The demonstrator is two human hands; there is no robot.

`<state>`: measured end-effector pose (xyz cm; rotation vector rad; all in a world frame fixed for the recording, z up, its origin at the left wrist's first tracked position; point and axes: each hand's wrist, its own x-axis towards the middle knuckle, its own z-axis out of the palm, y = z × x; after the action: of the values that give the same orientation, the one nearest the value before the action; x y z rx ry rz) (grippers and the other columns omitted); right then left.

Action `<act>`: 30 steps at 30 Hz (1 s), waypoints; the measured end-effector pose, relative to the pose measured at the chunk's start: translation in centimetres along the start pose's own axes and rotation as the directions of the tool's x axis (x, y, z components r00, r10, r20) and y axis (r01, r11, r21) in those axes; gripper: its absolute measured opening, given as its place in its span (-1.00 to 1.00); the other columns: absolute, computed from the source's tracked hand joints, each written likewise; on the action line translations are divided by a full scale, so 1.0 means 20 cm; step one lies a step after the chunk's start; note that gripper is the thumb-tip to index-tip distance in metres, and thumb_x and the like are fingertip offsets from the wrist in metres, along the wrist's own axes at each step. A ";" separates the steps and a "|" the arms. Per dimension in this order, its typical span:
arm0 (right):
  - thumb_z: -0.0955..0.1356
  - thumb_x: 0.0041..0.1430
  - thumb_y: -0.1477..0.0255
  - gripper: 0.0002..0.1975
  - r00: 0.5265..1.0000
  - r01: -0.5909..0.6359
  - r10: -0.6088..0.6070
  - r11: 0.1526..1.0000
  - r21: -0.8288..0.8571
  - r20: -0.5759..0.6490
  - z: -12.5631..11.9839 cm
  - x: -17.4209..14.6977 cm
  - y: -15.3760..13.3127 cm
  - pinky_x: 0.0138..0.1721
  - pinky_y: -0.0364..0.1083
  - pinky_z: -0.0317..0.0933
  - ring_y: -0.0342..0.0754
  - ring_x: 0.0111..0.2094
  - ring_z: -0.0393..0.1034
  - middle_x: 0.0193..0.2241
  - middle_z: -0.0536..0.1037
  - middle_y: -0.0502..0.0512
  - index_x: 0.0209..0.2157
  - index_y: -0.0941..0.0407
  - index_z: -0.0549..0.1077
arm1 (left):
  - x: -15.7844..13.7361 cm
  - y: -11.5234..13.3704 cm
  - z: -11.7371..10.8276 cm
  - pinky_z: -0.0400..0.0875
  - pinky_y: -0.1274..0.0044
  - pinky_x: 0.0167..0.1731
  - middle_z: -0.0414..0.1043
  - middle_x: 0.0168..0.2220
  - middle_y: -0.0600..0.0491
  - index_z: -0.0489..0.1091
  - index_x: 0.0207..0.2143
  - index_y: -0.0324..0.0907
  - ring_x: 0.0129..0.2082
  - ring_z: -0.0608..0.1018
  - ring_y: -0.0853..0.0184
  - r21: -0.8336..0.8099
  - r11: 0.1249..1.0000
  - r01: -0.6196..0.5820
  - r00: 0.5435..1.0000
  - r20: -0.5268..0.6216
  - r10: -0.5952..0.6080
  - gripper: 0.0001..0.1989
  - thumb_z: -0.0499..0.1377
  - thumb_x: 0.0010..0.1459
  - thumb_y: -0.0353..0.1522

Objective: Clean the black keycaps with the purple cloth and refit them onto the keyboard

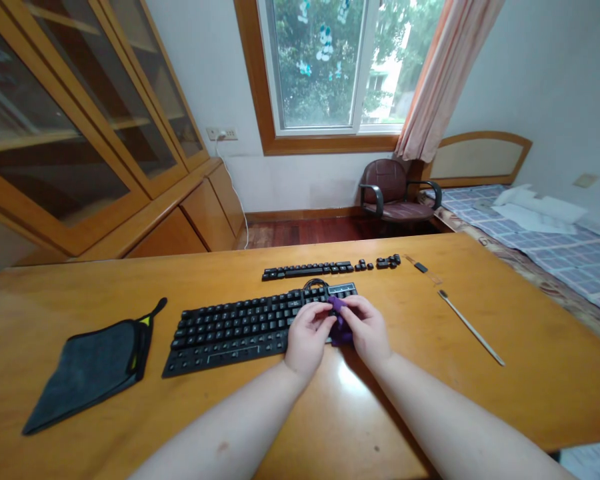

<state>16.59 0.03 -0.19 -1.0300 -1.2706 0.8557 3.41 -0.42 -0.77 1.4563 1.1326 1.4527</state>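
A black keyboard lies on the wooden table, its lower rows stripped of keycaps. Over its right end, my left hand and my right hand meet around a purple cloth. Both hands are closed, with fingers and thumbs pinching the cloth between them. Part of the cloth hangs down near the keyboard's front right corner. My hands hide the keys beneath them. Behind the keyboard, a row of removed keycaps lines the table, with smaller groups of keycaps to the right.
At the left lies a folded grey cloth with a black loop. To the right are a thin stick with a dark brush tip and a small black wire tool. A coiled cable sits behind the keyboard. An armchair stands beyond the table.
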 end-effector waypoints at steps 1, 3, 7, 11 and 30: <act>0.36 0.06 0.39 -0.90 1.000 -0.023 0.023 1.000 0.014 0.009 0.00 0.00 0.00 -0.20 -0.03 0.24 -0.04 -0.30 0.37 -0.37 0.48 0.06 -0.37 0.06 0.51 | 0.00 0.00 0.00 0.46 0.45 -0.18 0.40 -0.23 0.00 0.46 -0.29 -0.16 -0.22 0.50 0.31 0.019 1.000 -0.009 1.000 -0.001 0.009 -0.85 0.21 0.02 -0.38; 0.36 0.04 0.36 -0.88 0.997 -0.081 0.081 0.996 0.048 0.004 0.01 0.00 0.00 -0.23 -0.05 0.24 -0.04 -0.32 0.38 -0.39 0.50 0.05 -0.37 0.07 0.51 | 0.00 0.01 -0.01 0.46 0.45 -0.18 0.40 -0.23 0.00 0.45 -0.27 -0.14 -0.23 0.49 0.32 0.047 0.999 -0.021 1.000 0.011 0.020 -0.84 0.20 0.03 -0.38; 0.40 -0.03 0.31 -0.83 0.970 -0.222 0.234 0.963 0.154 -0.064 0.03 -0.02 0.00 -0.35 -0.08 0.26 -0.08 -0.45 0.38 -0.49 0.52 0.02 -0.39 0.10 0.49 | -0.02 0.02 -0.02 0.44 0.43 -0.15 0.43 -0.24 0.00 0.46 -0.25 -0.13 -0.21 0.49 0.30 0.091 0.991 -0.097 0.993 0.080 0.090 -0.82 0.20 0.04 -0.37; 0.40 -0.04 0.30 -0.82 0.960 -0.268 0.278 0.944 0.191 -0.026 0.02 -0.02 -0.01 -0.28 -0.05 0.27 -0.04 -0.40 0.41 -0.46 0.56 0.05 -0.40 0.10 0.53 | -0.03 0.03 -0.03 0.42 0.39 -0.11 0.47 -0.25 0.00 0.47 -0.26 -0.12 -0.21 0.50 0.29 0.136 0.985 -0.108 0.989 0.114 0.092 -0.83 0.20 0.04 -0.38; 0.46 -0.18 0.47 -0.57 0.940 -0.319 0.268 0.912 0.258 0.212 0.03 -0.01 0.02 -0.45 -0.16 0.20 -0.20 -0.53 0.26 -0.45 0.44 -0.06 -0.16 0.01 0.49 | 0.00 0.00 -0.01 0.41 0.42 -0.10 0.45 -0.17 -0.05 0.41 -0.20 -0.19 -0.17 0.52 0.28 -0.066 0.995 0.077 0.997 -0.013 -0.078 -0.80 0.14 0.09 -0.37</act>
<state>16.08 0.14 -0.63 -0.9378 -1.1023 1.3479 3.27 -0.39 -0.86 1.3440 1.1278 1.4365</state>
